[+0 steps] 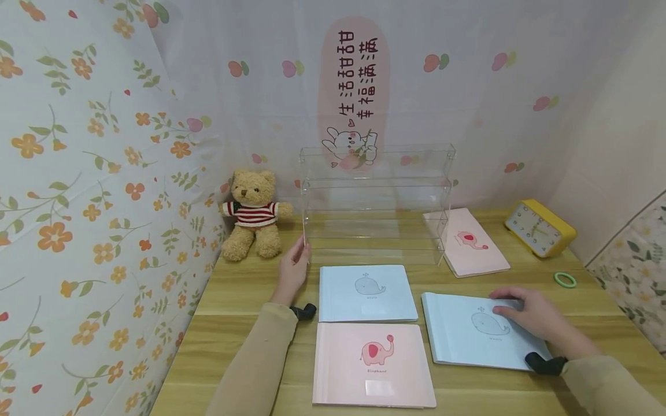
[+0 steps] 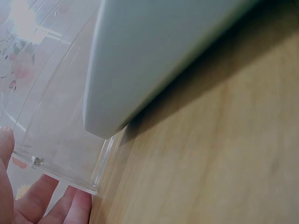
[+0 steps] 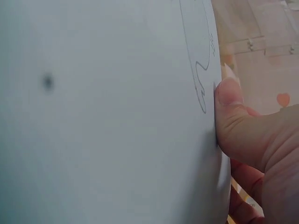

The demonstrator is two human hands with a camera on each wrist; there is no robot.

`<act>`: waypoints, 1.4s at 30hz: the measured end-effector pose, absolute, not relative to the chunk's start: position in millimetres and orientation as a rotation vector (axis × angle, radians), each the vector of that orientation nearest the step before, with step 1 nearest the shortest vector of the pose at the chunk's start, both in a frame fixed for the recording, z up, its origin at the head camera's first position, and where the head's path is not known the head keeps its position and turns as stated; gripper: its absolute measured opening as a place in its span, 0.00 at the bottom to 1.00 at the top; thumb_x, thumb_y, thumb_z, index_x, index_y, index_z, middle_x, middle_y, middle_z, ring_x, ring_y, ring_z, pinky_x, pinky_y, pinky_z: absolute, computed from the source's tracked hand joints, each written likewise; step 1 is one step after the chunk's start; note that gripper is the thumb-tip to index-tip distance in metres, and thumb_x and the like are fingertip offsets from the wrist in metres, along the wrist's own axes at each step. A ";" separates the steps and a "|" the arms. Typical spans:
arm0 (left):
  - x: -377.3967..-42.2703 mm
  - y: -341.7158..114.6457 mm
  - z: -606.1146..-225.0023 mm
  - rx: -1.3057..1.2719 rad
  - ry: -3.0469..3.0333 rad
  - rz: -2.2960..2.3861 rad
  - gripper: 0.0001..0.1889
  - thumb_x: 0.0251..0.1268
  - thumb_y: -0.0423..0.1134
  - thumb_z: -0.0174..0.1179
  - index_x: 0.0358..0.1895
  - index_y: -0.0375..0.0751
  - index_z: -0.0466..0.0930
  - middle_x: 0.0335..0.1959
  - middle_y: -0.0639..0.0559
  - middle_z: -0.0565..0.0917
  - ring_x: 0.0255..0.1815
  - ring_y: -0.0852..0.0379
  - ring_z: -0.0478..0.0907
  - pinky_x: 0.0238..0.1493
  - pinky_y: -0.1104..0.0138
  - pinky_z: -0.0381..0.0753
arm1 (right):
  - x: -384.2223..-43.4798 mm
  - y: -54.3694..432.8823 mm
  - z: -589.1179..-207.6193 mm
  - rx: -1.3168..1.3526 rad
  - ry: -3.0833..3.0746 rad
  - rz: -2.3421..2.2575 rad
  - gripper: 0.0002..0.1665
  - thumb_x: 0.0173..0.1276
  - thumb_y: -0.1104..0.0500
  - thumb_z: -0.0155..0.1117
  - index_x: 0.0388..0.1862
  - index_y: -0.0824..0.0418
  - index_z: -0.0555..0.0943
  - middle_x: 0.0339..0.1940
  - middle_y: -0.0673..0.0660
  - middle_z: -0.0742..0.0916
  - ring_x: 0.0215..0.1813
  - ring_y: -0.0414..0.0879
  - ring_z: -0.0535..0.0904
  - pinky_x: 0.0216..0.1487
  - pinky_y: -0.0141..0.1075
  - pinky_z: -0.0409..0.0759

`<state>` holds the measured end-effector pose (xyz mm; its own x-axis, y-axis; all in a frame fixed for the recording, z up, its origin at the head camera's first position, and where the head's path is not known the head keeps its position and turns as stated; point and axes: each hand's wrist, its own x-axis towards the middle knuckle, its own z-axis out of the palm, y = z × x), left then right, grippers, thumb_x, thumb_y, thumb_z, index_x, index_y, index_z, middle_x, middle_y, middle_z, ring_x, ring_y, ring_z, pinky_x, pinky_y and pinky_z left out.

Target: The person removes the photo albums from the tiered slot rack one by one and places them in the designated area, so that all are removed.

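A clear acrylic tiered rack (image 1: pixel 374 184) stands on the table, and my left hand (image 1: pixel 293 268) grips its left side panel near the bottom. In the left wrist view the thumb is on one face of the panel and the fingers (image 2: pixel 42 198) are on the other. At the right, my right hand (image 1: pixel 538 318) holds a pale blue whale booklet (image 1: pixel 455 332) by its far edge, thumb on the cover, other fingers partly hidden behind. Another blue whale booklet (image 1: pixel 338 294) lies before the rack, with a pink elephant booklet (image 1: pixel 343 364) nearer me.
A second pink elephant booklet (image 1: pixel 481 257) lies beside the rack's right end. Further right are a yellow clock (image 1: pixel 541 228) and a green ring (image 1: pixel 565 280). A teddy bear (image 1: pixel 253 216) sits left of the rack. Patterned cloth (image 1: pixel 260 110) hangs behind the table.
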<state>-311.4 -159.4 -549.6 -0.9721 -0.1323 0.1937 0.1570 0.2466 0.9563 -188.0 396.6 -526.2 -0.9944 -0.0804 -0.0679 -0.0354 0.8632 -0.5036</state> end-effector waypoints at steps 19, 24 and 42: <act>-312.5 -161.4 -553.7 -0.059 -2.286 -1.788 0.26 0.88 0.45 0.59 0.82 0.45 0.74 0.76 0.39 0.82 0.74 0.39 0.82 0.77 0.45 0.81 | -186.6 395.1 -528.0 -0.091 2.966 -0.748 0.20 0.71 0.57 0.79 0.59 0.61 0.88 0.64 0.74 0.87 0.70 0.78 0.76 0.67 0.78 0.72; -310.5 -164.1 -553.1 -0.060 -2.278 -1.804 0.26 0.88 0.43 0.59 0.82 0.43 0.74 0.74 0.38 0.83 0.72 0.38 0.83 0.75 0.45 0.82 | -187.4 392.3 -528.0 -0.084 2.962 -0.748 0.20 0.71 0.57 0.79 0.60 0.61 0.88 0.65 0.74 0.87 0.70 0.79 0.75 0.67 0.79 0.71; -295.0 -184.9 -529.8 -0.254 -2.239 -1.734 0.30 0.84 0.34 0.63 0.84 0.37 0.69 0.74 0.32 0.82 0.73 0.32 0.82 0.72 0.43 0.84 | -194.6 385.7 -510.1 -0.252 3.007 -0.655 0.20 0.75 0.50 0.77 0.59 0.60 0.89 0.62 0.70 0.89 0.67 0.74 0.80 0.64 0.74 0.78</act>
